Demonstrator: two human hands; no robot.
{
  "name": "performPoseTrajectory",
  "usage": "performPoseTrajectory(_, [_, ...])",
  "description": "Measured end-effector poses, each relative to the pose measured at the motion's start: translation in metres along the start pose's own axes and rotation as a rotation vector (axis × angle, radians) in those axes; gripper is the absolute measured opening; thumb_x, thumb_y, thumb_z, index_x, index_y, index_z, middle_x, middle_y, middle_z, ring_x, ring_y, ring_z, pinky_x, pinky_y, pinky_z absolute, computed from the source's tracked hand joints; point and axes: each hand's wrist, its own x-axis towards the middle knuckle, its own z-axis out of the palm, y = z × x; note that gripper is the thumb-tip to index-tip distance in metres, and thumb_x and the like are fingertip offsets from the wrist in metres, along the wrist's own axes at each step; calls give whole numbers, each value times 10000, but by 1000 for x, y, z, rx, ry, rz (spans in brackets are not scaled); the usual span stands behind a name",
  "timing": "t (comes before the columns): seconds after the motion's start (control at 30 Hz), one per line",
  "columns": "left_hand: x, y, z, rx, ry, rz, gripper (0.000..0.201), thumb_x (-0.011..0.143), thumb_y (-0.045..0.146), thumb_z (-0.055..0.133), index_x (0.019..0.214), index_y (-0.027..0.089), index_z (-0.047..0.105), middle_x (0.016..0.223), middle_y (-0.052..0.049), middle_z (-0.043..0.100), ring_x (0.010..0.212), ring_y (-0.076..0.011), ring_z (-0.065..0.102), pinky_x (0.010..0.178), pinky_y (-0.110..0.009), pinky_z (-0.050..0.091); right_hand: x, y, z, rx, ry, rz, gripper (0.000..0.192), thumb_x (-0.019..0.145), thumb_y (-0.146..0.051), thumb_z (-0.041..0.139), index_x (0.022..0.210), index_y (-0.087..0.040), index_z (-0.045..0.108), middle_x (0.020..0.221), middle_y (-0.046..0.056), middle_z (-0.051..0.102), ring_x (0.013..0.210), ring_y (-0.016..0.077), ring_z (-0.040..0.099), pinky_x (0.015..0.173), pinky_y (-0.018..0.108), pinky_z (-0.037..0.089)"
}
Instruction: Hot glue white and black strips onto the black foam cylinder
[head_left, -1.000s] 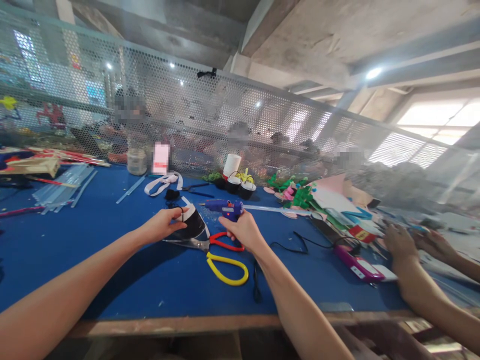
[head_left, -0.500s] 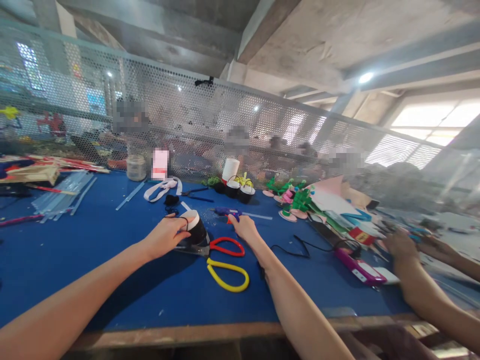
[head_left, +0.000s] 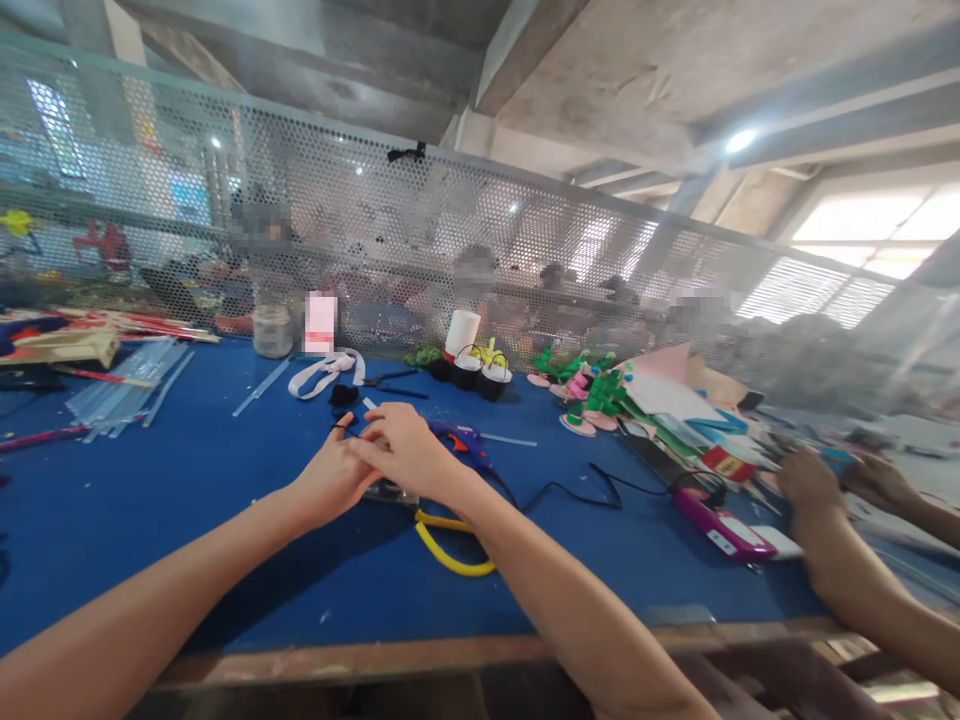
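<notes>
My left hand (head_left: pixel 334 478) is closed at the small black-and-white bucket, now almost wholly covered by my hands. Fingers bent, my right hand (head_left: pixel 405 447) reaches over it and meets the left fingertips. A thin black strand (head_left: pixel 341 431) shows by the left fingers. Just right of my hands, the blue hot glue gun (head_left: pixel 471 446) lies on the blue tabletop, a clear glue stick (head_left: pixel 517 441) jutting from it. Under my right forearm are scissors with a yellow handle loop (head_left: pixel 454 563); their red loop is hidden.
Two similar buckets (head_left: pixel 495 382) stand by a white spool (head_left: pixel 463 331). Green craft figures (head_left: pixel 600 392) and piled sheets (head_left: pixel 671 395) are to the right. Clear glue sticks (head_left: pixel 124 388) lie left. A purple device (head_left: pixel 721 527) sits near a co-worker's hands (head_left: pixel 810 480). Perforated mesh (head_left: pixel 360 230) borders the back.
My right hand has let go of the glue gun and moved left to the bucket, covering it. The glue gun now lies on the table. My left hand has stayed about where it was.
</notes>
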Motion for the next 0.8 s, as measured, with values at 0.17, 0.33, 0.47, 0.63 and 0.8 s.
performPoseTrajectory(0.17, [2, 1, -6, -23, -20, -18, 194, 762, 108, 462, 856, 178, 616, 875, -88, 683, 914, -224, 585, 973, -509, 214, 7, 2, -2, 182, 86, 113, 152, 683, -103, 505, 552, -158, 561, 765, 39, 623, 795, 140, 558, 755, 262, 408])
performPoseTrajectory(0.33, [4, -3, -8, -296, -21, -186, 304, 740, 157, 503, 1041, 159, 548, 952, -92, 661, 897, -220, 594, 957, -476, 279, -6, 19, -16, 422, 313, 298, 119, 721, -258, 495, 692, -153, 542, 723, 25, 603, 703, 127, 549, 669, 251, 421])
performPoseTrajectory(0.47, [5, -5, -11, -722, -23, -358, 407, 731, 256, 503, 1111, 110, 509, 1044, -114, 624, 920, -233, 579, 823, -370, 432, -18, 32, -21, 642, 384, 375, 192, 681, -349, 529, 691, -159, 506, 612, -6, 562, 584, 112, 526, 544, 229, 411])
performPoseTrajectory(0.63, [8, -2, -19, -1012, -36, -345, 405, 683, 264, 542, 1047, 87, 551, 1027, -104, 630, 916, -229, 573, 816, -338, 432, -21, 39, -17, 762, 451, 452, 229, 642, -380, 563, 666, -162, 494, 535, -25, 532, 515, 103, 505, 494, 229, 402])
performPoseTrajectory(0.8, [9, -1, -20, -1130, -40, -384, 421, 670, 236, 559, 1071, 109, 532, 1004, -77, 641, 895, -206, 577, 807, -327, 433, -21, 43, -16, 766, 481, 464, 231, 635, -377, 573, 653, -161, 492, 528, -27, 532, 497, 95, 500, 491, 228, 406])
